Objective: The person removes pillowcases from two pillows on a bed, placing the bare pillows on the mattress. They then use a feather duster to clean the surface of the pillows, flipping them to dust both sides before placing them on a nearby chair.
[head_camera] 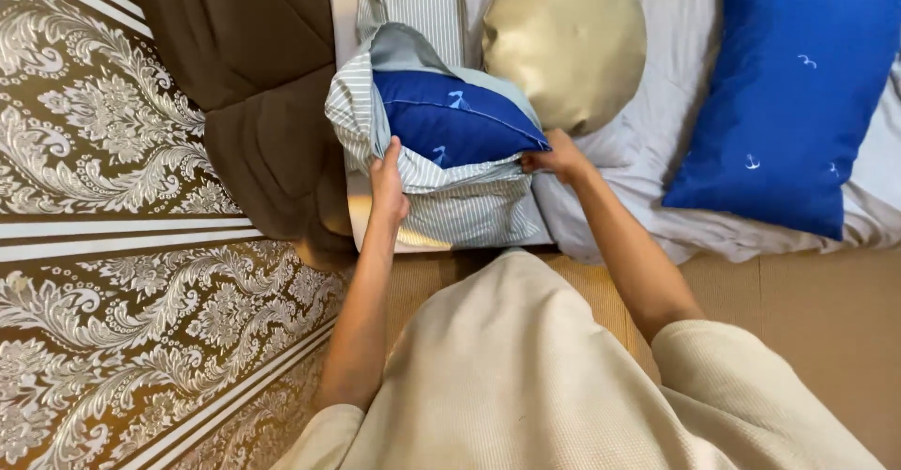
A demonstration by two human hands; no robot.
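Two bare hands work at one blue rectangular fabric pillow (449, 118) that sits half inside a grey-and-white striped cotton pillowcase (465, 202), at about 12 o'clock from my chest, on the bed. I read my left hand (388, 186) as clamped on the case's open edge at 9 o'clock of the pillow, fingers pressed together around a fold of striped cloth, the thumb on top. My right hand (556, 160) is at 3 o'clock of the pillow, right at its corner; its fingers are curled and seem to pinch the case's edge there, though I cannot tell whether they also catch the pillow itself. Holding the opening at both sides keeps the mouth of the case wide, which I judge is why the hands sit opposite each other. The case is bunched back over the far end of the pillow, so the blue face shows in the gap between the hands.

At 1 o'clock, just beyond the pillow and touching the case, lies a round beige satin cushion (566, 38). Well apart at 2 o'clock rests a second blue rectangular pillow (788, 94), bare of any case, on the rumpled pale grey bedsheet (648, 141). A brown quilted blanket (253, 85) hangs off the bed at 10 o'clock, and a brown carpet with white scrollwork (122, 301) covers the floor at 8 o'clock.
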